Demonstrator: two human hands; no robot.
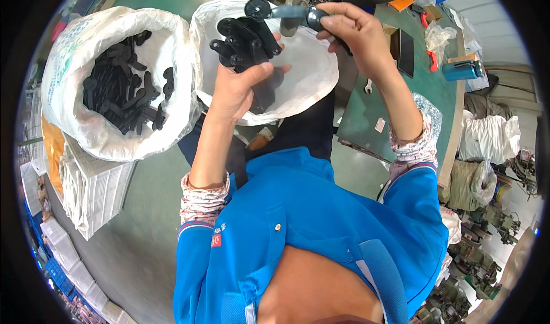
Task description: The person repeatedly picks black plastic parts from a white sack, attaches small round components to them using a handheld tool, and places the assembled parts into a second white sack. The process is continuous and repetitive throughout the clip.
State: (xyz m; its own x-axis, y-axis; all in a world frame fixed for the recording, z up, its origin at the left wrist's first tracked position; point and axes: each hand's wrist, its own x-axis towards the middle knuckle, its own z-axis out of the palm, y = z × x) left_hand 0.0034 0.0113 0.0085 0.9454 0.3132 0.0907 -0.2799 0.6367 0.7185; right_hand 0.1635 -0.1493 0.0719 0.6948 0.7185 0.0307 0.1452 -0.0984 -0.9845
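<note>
The left hand (236, 89) is curled shut around a fanned bunch of flat black plastic arms with round ends (245, 42), holding them upright above the near-empty white plastic sack (309, 66), with 1 more black piece lying dark against the sack's inside just below the thumb. The right hand (350, 31) is closed in a pinch on a grey-blue metal handle (298, 12), whose far tip carries a round black disc (257, 8) sitting right at the top of the bunch; whether disc and bunch touch cannot be told. To the left stands a second white plastic sack (69, 55), rim rolled open, filled with many of the same black pieces (123, 89). Right of the hands, on the green worktable (429, 89), lie a black flat slab (405, 50) and a teal cylindrical bottle (461, 70) on its side
</note>
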